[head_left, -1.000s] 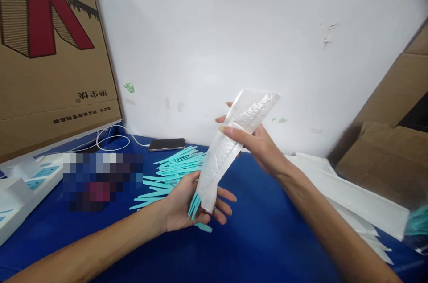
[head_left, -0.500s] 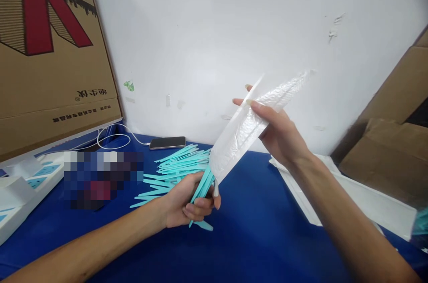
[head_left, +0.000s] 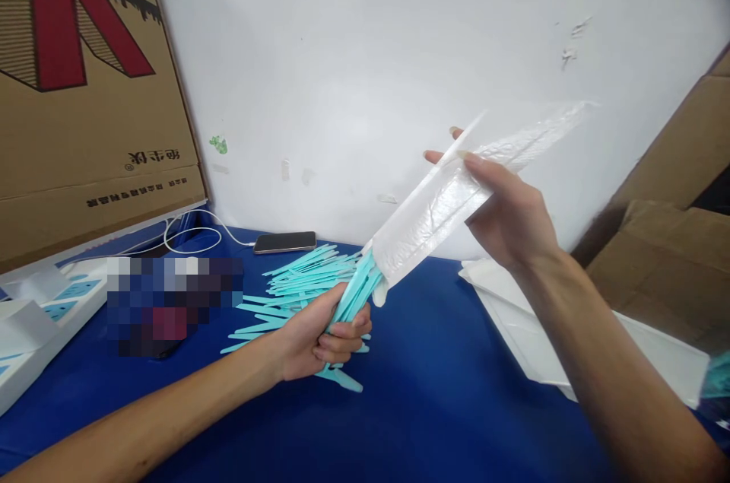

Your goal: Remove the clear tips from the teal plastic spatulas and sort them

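My left hand (head_left: 334,331) is wrapped round a bundle of flat turquoise plastic sticks (head_left: 360,289), tilted up to the right. Their upper ends meet the lower end of a white translucent plastic bag (head_left: 436,220); how far they reach inside is hard to tell. My right hand (head_left: 507,209) grips the bag higher up, thumb on its near face and two fingertips showing past its far edge. The bag's thin upper part trails off to the right. Behind my left hand, more turquoise sticks (head_left: 311,278) lie in a loose pile on the blue table.
A phone (head_left: 285,242) with a white cable lies near the wall. At left are a power strip (head_left: 85,293) and a big cardboard box (head_left: 103,125). On the right lie white bags (head_left: 513,331), with brown cardboard (head_left: 655,262) behind. Part of the left side is pixelated.
My right hand and the bag have moved up and to the right, away from my left hand. More of the sticks' length now shows between my left hand and the bag.
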Motion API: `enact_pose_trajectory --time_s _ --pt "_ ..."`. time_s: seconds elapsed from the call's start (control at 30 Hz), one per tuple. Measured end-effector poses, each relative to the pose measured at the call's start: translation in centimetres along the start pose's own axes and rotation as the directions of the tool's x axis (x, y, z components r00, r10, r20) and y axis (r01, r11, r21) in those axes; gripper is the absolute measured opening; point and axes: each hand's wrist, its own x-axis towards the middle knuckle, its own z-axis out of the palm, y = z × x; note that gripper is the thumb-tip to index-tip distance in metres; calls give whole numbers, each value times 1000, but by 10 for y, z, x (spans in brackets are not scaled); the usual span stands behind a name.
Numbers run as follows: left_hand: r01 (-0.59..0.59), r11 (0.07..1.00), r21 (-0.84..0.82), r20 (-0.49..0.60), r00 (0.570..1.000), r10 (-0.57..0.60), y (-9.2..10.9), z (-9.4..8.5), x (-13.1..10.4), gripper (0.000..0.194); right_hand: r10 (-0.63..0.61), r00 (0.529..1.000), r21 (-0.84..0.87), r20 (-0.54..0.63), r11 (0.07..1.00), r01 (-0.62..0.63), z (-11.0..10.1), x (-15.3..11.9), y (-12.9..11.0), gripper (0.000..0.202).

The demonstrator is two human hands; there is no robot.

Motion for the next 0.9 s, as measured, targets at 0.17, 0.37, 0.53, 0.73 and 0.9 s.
enact_pose_trajectory --time_s 0.17,0.37,0.53,0.73,0.9 --pt "31 999 18 23 999 -31 0 -3 0 54 -42 998 57 -47 997 44 -14 4 -3 38" --pt "-6 999 35 73 997 4 -2 -15 2 47 -121 985 160 -125 977 140 -30 6 -7 14" --pt "-47 998 51 44 998 45 0 -14 2 48 -22 967 52 -253 998 36 -55 11 -9 5" --pt "-101 994 36 7 995 101 4 -12 1 48 137 920 -432 -366 851 -299 -108 -10 -26 15" --pt "-129 991 25 2 992 129 5 -19 2 47 93 795 -527 -599 702 -479 -141 -55 -11 31"
